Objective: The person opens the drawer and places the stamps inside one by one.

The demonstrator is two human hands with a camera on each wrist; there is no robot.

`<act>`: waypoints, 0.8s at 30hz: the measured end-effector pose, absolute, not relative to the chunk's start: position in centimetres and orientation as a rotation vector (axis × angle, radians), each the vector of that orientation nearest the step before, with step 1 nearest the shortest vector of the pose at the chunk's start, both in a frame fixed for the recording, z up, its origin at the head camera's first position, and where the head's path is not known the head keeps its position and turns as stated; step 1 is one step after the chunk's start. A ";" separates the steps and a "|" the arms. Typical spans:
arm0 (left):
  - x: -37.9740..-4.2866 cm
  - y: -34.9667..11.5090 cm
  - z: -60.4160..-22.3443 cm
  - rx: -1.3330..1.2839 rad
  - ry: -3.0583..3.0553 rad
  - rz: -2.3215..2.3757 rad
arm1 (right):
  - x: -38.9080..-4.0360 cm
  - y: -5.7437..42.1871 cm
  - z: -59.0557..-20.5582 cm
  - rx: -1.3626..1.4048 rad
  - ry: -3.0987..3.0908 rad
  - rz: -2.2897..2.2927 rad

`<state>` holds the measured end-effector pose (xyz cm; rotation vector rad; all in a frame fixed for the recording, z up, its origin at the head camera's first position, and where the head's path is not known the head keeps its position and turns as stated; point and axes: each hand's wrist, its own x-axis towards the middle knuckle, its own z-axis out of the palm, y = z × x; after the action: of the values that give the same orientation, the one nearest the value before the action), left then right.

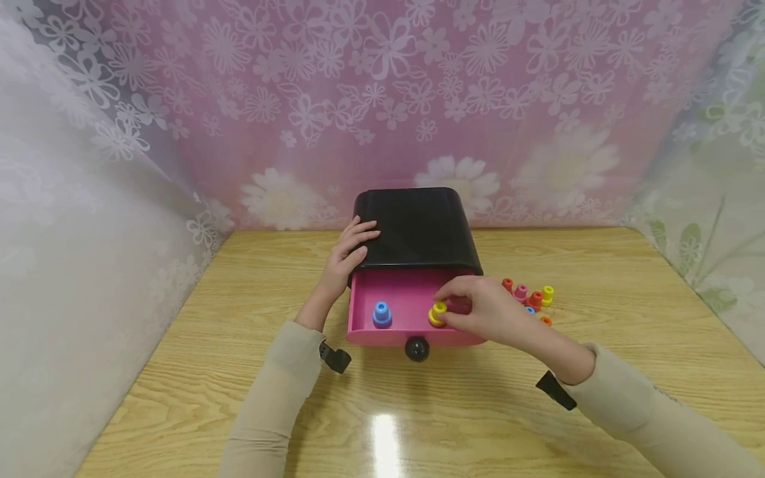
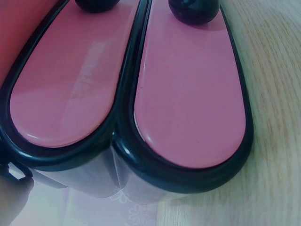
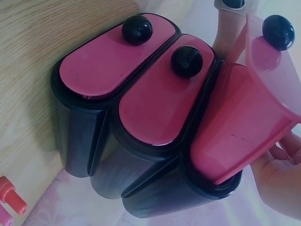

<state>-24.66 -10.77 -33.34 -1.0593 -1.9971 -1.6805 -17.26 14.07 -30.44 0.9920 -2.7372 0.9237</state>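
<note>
A glossy black cabinet (image 1: pixel 418 226) stands on the table, its top pink drawer (image 1: pixel 394 287) pulled out. My left hand (image 1: pixel 348 251) rests on the cabinet's upper left side, fingers spread onto the top. Over the drawer's right part, my right hand (image 1: pixel 493 311) pinches a yellow stepped peg (image 1: pixel 438 312) between thumb and fingers, near the front wall. Whether the peg touches the drawer floor, I cannot tell. A blue stepped peg (image 1: pixel 382 315) stands upright at the drawer's front left. The right wrist view shows the right hand (image 3: pixel 277 183) beside the drawer; its fingertips are hidden.
Several red, pink, yellow, blue and orange pegs (image 1: pixel 534 301) sit on the wooden table (image 1: pixel 209 358) right of the cabinet, partly behind my right hand. Below the pulled-out drawer, two shut pink drawers (image 3: pixel 160 101) carry black knobs (image 3: pixel 186 61). Flowered curtains (image 1: pixel 358 99) surround the table.
</note>
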 end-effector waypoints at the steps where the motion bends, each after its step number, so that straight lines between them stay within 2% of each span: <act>1: -24.7 -10.8 -33.4 -1.060 -1.995 -1.682 | -17.2 14.1 -30.4 0.988 -2.734 0.933; 19: -24.5 -10.9 -33.4 -1.040 -2.015 -1.687 | -14.2 14.5 -29.4 0.988 -2.598 1.037; 24: -25.4 -11.1 -34.3 -1.055 -2.000 -1.686 | -13.6 14.6 -29.6 1.040 -2.528 1.045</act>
<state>-25.36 -11.10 -34.31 -1.0549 -2.0005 -1.6862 -13.63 14.63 -29.59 1.0401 -2.5279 1.0453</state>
